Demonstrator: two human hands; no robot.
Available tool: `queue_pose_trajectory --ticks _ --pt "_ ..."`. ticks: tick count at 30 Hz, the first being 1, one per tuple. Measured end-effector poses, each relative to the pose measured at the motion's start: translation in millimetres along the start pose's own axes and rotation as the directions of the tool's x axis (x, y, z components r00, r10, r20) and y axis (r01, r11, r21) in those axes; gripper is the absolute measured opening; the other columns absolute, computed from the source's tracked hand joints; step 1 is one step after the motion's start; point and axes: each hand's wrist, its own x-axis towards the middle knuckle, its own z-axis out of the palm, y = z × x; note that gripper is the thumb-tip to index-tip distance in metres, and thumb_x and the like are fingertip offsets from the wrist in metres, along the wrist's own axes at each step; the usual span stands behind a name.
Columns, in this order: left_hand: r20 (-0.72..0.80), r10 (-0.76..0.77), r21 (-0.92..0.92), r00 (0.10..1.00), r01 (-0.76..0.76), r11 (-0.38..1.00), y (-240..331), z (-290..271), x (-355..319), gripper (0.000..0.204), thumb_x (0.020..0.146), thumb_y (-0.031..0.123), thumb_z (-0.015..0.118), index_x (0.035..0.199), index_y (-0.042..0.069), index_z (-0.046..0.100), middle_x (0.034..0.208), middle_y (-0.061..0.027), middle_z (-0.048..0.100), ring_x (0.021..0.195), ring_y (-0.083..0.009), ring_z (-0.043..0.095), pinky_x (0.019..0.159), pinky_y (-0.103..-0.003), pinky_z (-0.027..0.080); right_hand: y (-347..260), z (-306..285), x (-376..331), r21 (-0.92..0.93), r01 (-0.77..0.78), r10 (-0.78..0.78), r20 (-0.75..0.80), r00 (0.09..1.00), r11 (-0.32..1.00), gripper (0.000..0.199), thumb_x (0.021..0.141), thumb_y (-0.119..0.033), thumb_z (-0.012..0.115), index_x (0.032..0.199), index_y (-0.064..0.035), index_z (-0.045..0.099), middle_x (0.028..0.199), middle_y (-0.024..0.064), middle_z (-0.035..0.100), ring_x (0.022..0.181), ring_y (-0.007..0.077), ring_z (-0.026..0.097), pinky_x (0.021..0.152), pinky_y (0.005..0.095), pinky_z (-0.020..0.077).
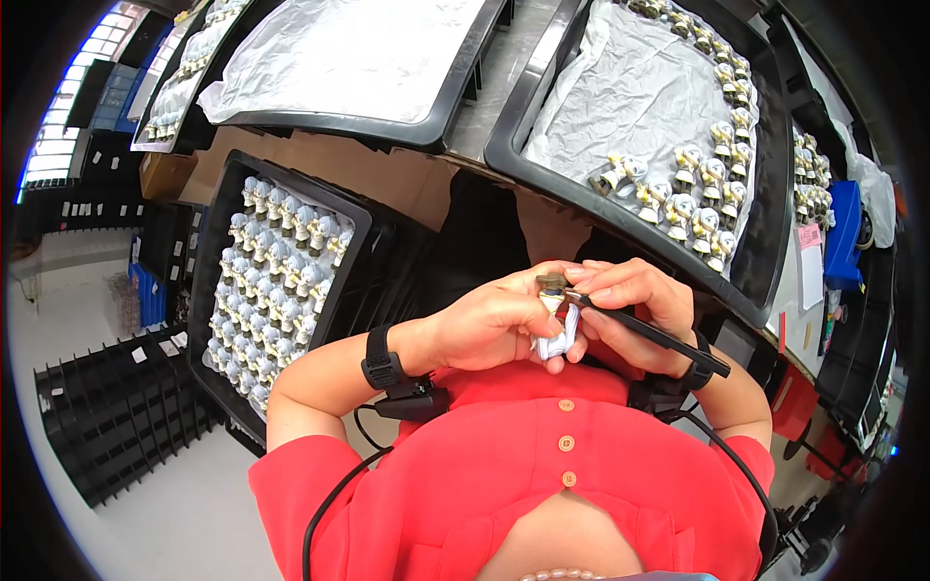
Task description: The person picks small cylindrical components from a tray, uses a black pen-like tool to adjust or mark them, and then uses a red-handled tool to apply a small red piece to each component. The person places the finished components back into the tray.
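Note:
In front of my chest, my left hand [489,324] is closed around a small figurine [552,343] with pale hair and a brown base. The figurine looks upside down, its base toward the top of the picture. My right hand [647,295] grips a slim black pen-like tool [670,339], whose handle slants down to the right. The tool's tip meets the figurine near its base, but its exact shape is too small to make out. Fingers of both hands meet around the figurine and hide part of it.
Ahead to the right, a black tray [511,126] lined with crumpled white sheeting holds several similar figurines. Another lined tray [426,132] lies left of it. A tray packed with figurines [276,276] stands at my left. Stacked black trays [116,416] are on the floor; a blue bin [845,242] is far right.

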Motion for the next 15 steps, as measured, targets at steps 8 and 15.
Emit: queue_pose_trajectory --ticks 8,15 --pt "0.056 0.001 -0.022 0.998 0.000 1.000 -0.3 -2.3 -0.5 0.048 0.083 0.000 0.044 0.128 0.006 0.029 0.095 -0.0169 0.058 0.083 -0.0205 0.059 0.072 -0.033 0.050 -0.5 -1.1 -1.9 0.035 -0.057 0.057 0.000 0.998 0.998 0.019 0.071 0.002 0.071 0.085 -0.0017 0.058 0.086 0.0126 0.065 0.088 0.0256 0.066 0.080 0.0366 0.0528" --pt "0.054 0.009 -0.037 0.998 -0.007 0.999 -1.7 -3.6 0.5 0.050 0.082 -0.002 0.043 0.129 0.005 0.028 0.102 -0.0156 0.056 0.086 -0.0213 0.059 0.071 -0.034 0.051 -0.5 -0.8 -2.4 0.093 -0.099 0.100 -0.010 0.995 0.991 0.018 0.072 0.003 0.070 0.086 -0.0007 0.058 0.084 0.0117 0.064 0.089 0.0246 0.065 0.082 0.0361 0.0515"
